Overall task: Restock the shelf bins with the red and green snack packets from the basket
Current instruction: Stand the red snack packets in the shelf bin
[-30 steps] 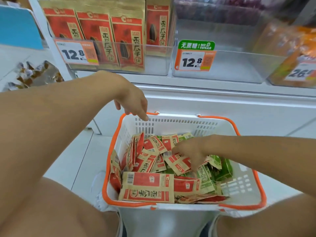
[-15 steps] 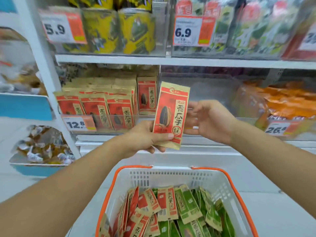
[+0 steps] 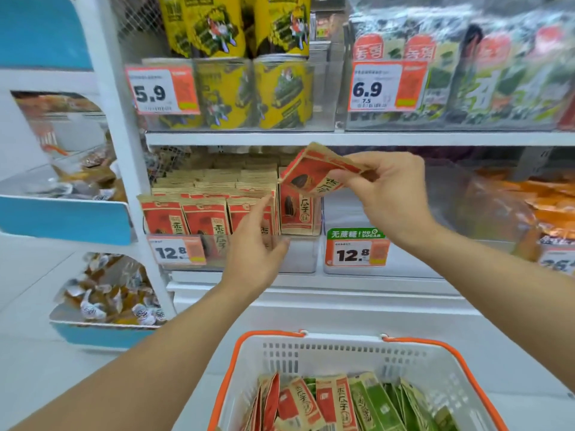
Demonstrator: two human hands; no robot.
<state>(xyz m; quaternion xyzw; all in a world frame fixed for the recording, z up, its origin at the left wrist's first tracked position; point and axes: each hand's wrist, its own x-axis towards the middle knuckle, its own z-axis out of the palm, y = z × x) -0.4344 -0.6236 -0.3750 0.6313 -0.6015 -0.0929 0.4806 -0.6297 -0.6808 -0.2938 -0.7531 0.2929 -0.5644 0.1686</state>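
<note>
A red snack packet (image 3: pixel 314 174) is pinched at one edge in the right hand (image 3: pixel 389 197), held tilted in the air in front of the clear shelf bin (image 3: pixel 298 259) that carries the red stock. It is a flat kraft-and-red pouch with a dark sunflower seed printed on its face, and it looks thin and light enough to flop when held by an edge. The right hand's grip is closed on that packet between thumb and fingertips. The left hand (image 3: pixel 258 253) is empty with fingers loosely spread, reaching at the front rows of red packets (image 3: pixel 205 217) standing upright in the bin, seemingly to part or steady them.

Judging by the shelf, the red bin is already well filled, with several rows standing. The neighbouring bin (image 3: pixel 435 265) behind the "no sugar" 12.8 price tag (image 3: pixel 356 248) looks empty, so the green side appears not yet begun. Below, the white basket (image 3: pixel 311 349) with orange rim holds a good many red packets and green packets (image 3: pixel 382 405), so much of the restocking is left.

Yellow cans (image 3: pixel 280 91) sit on the shelf above
</note>
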